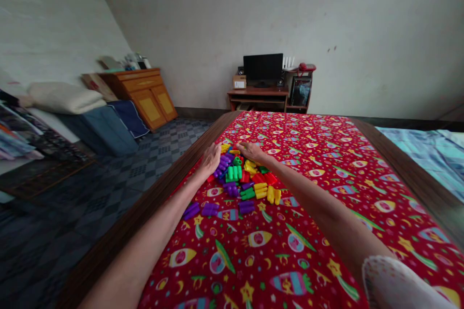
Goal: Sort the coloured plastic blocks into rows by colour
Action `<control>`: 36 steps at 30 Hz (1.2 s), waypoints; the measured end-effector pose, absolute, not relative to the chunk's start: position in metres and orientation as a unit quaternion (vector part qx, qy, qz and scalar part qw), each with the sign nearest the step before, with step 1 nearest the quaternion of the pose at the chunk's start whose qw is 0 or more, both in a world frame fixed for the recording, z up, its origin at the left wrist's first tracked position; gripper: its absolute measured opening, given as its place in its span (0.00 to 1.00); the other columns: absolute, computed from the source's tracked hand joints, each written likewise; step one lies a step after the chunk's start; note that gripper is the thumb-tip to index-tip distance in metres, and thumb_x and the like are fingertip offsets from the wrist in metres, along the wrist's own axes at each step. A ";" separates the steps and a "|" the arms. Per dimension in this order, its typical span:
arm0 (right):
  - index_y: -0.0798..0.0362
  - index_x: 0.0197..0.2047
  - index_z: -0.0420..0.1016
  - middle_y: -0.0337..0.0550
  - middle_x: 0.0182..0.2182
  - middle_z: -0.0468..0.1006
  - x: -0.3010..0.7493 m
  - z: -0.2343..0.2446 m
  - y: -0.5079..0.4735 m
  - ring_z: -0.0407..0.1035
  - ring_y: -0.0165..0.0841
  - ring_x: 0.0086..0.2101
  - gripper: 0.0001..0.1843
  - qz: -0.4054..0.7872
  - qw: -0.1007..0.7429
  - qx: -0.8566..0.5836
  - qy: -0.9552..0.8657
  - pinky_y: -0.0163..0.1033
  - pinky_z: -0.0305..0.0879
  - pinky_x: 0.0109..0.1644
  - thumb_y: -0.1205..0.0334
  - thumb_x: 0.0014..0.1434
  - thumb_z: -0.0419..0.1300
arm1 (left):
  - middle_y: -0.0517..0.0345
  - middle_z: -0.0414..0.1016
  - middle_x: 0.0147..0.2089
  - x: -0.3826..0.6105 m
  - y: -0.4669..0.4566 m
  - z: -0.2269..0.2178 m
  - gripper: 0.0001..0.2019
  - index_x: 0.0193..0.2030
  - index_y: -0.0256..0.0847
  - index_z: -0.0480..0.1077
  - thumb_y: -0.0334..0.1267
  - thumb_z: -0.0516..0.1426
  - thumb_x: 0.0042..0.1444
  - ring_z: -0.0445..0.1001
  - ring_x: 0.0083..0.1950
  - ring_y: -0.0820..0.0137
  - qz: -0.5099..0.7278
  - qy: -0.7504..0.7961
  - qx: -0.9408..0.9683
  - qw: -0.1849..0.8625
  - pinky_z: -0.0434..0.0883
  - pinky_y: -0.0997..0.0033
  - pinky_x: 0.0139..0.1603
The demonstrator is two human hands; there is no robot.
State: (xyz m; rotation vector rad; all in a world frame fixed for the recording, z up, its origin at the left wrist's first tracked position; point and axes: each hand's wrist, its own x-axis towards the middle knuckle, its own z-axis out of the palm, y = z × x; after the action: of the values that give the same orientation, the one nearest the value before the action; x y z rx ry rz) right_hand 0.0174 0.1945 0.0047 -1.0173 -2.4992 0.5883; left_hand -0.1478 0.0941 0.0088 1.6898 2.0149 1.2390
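A heap of plastic building blocks in purple, green, yellow and red lies on a red patterned cloth (261, 270). My left hand (211, 158) rests along the heap's left side, beside purple blocks (224, 163), its fingers stretched forward. On the far right side, my right hand (253, 152) reaches over the heap's edge with fingers extended, near yellow blocks (250, 168). Neither hand visibly grips a block. Between them sit green blocks (234, 173). Closer to me lie loose purple blocks (210, 209) and a yellow block (274, 195).
The cloth covers a table with a dark wooden edge (174, 170). Beyond it stands a desk (258, 91) with a monitor (263, 67). A wooden cabinet (145, 94) is at the left; a blue checked sheet (424, 154) lies at the right.
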 end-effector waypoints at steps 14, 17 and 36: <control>0.51 0.57 0.74 0.49 0.54 0.76 0.081 0.015 0.137 0.65 0.45 0.58 0.43 0.590 0.307 -0.180 -0.725 0.55 0.57 0.63 0.27 0.59 0.43 | 0.49 0.73 0.61 -0.084 0.083 0.025 0.29 0.62 0.43 0.65 0.55 0.39 0.65 0.69 0.63 0.62 0.531 0.569 0.542 0.316 0.65 0.61 0.63; 0.52 0.57 0.74 0.53 0.52 0.77 0.105 0.021 0.136 0.70 0.46 0.54 0.41 0.587 0.330 -0.217 -0.707 0.55 0.61 0.60 0.28 0.59 0.45 | 0.53 0.68 0.65 -0.090 0.089 0.026 0.28 0.66 0.46 0.60 0.53 0.36 0.67 0.65 0.66 0.63 0.533 0.541 0.590 0.276 0.64 0.60 0.64; 0.53 0.56 0.73 0.51 0.52 0.77 0.148 -0.029 0.141 0.69 0.44 0.54 0.34 0.332 0.412 -0.387 -0.755 0.48 0.63 0.58 0.38 0.65 0.41 | 0.54 0.81 0.50 -0.095 0.144 0.012 0.31 0.48 0.41 0.78 0.61 0.44 0.61 0.73 0.58 0.59 0.246 0.509 0.767 0.304 0.66 0.62 0.62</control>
State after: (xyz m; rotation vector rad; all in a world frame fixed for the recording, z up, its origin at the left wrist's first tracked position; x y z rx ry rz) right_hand 0.1478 0.1408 -0.0293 -0.9741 -1.8983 0.8356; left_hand -0.0951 0.1445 0.0125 2.0318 1.3496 0.6515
